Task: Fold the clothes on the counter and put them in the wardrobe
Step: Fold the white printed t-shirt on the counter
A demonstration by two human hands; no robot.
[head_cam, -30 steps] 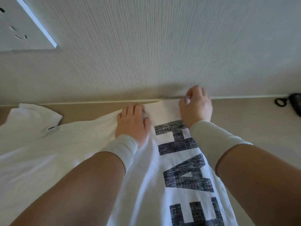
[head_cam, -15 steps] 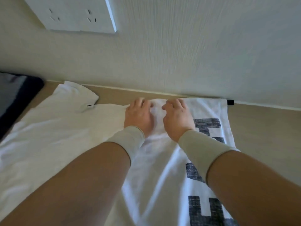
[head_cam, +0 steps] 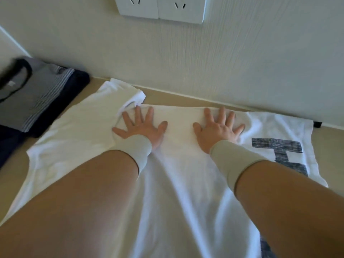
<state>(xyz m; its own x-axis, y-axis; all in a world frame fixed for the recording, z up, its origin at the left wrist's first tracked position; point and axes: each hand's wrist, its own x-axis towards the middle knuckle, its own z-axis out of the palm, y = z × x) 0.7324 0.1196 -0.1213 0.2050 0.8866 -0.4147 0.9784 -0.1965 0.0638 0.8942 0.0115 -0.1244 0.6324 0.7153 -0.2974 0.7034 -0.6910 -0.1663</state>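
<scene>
Item: white cotton T-shirt with dark block lettering (head_cam: 186, 183), on the beige counter (head_cam: 331, 146) against the wall.

We press our left hand (head_cam: 143, 127) and right hand (head_cam: 217, 129) flat, fingers spread wide, holding nothing; a second ago they were bunched together at the far edge. We judge the folded panel smoothed, next fold pending. Folded grey striped garment (head_cam: 37, 95) lies left.

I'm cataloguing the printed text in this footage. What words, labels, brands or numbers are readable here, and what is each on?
"H": one large dark block letter on the white T-shirt, right of the right hand; the rest of the print is hidden by the arm.
Small white tag on the folded grey striped garment: too blurred to read.
Wall sockets: no readable marking.
</scene>
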